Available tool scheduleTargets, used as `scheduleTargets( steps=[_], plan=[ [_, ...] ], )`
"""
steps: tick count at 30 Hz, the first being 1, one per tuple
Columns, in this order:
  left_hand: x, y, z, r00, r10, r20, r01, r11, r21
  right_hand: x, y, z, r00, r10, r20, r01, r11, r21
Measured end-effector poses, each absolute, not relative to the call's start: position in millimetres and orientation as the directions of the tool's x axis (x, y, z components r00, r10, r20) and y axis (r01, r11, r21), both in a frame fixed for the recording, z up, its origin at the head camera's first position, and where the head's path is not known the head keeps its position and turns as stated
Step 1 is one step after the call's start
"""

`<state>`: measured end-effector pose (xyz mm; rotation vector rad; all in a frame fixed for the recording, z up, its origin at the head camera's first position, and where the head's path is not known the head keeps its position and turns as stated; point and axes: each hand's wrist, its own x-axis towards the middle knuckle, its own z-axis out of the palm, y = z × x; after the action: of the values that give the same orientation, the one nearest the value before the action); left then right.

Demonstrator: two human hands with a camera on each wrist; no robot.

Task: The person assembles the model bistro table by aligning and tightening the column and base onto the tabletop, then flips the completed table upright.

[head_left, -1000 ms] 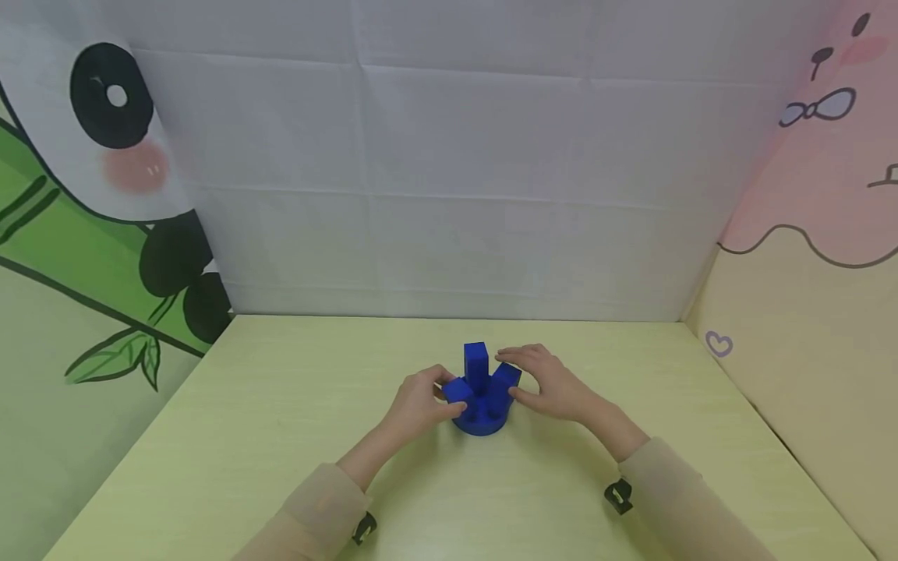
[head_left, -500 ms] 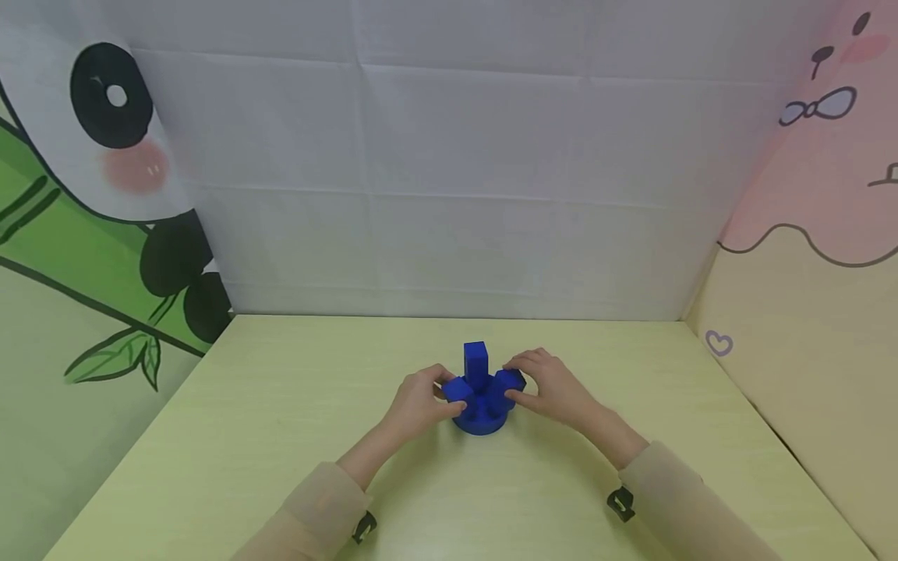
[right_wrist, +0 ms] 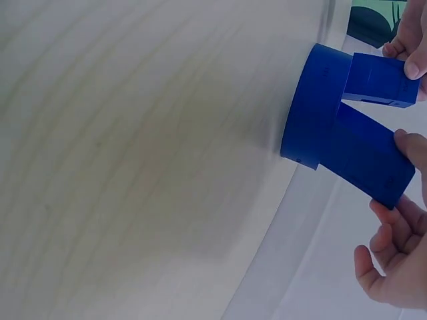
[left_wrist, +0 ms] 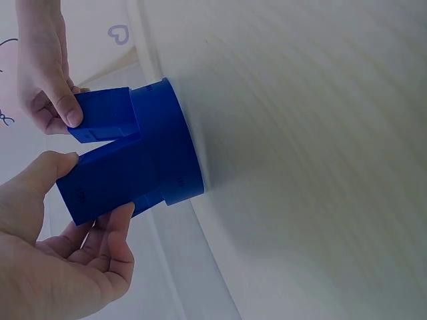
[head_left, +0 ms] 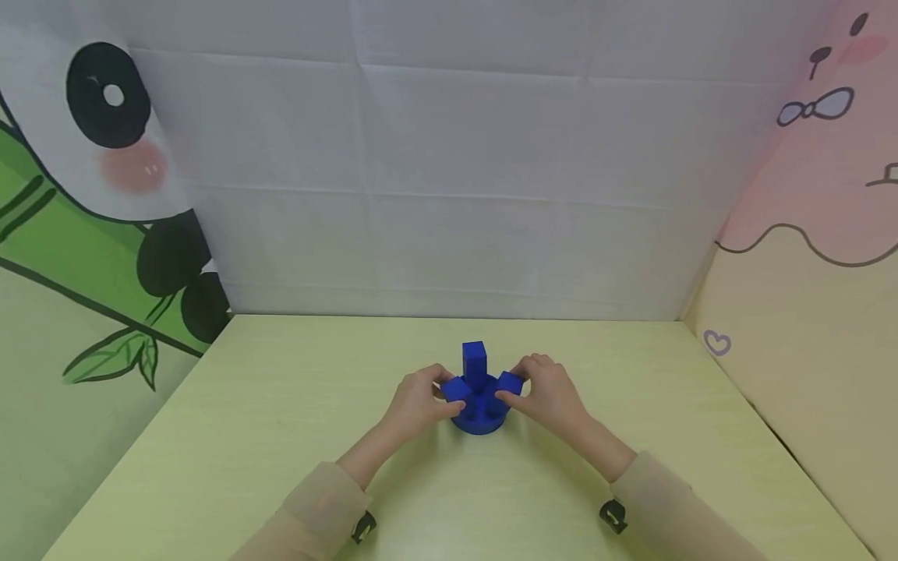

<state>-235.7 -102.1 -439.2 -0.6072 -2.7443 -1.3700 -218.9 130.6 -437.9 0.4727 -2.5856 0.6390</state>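
Note:
A round blue base [head_left: 479, 427] stands on the table, and three rectangular blue blocks rise out of it. My left hand [head_left: 412, 403] pinches the left block [head_left: 456, 388] between thumb and fingers near its top. On the other side, my right hand [head_left: 552, 396] holds the right block [head_left: 510, 382] the same way, thumb on the near side. Untouched, the rear block [head_left: 474, 361] stands upright and tallest in the head view. Both held blocks lean outward; in the right wrist view the right block [right_wrist: 373, 157] slants out from the base [right_wrist: 310, 107]. Their lower ends are hidden inside the base.
The pale wooden table [head_left: 316, 374] extends around the base. A white cloth backdrop [head_left: 449, 195] hangs behind it. Cartoon-printed panels stand left [head_left: 91, 312] and right [head_left: 807, 327]. Dark clips [head_left: 613, 516] hang by both sleeves.
My right hand has closed from loosely around the right block to a thumb-and-finger grip near its top; that block has shifted and turned slightly. My left hand keeps its hold.

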Motion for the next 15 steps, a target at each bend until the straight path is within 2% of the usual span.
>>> scheduleTargets(
  steps=[4,7,15],
  plan=[
    [-236.1,-102.4,-439.5,-0.925,0.332,0.184,0.348,0.549,0.76,-217.9,129.9,-438.1,-0.867,-0.196,0.457,-0.39,0.839,-0.38],
    [-237.1,-101.6,-438.8,-0.921,0.34,0.191,0.359,0.551,0.754,-216.8,131.4,-440.1,-0.857,-0.198,0.475,-0.398,0.84,-0.368],
    [-243.9,-94.8,-434.7,-0.922,0.303,0.242,0.376,0.552,0.744,-207.1,142.5,-445.7,-0.767,-0.274,0.58,-0.497,0.825,-0.267]
  ],
)
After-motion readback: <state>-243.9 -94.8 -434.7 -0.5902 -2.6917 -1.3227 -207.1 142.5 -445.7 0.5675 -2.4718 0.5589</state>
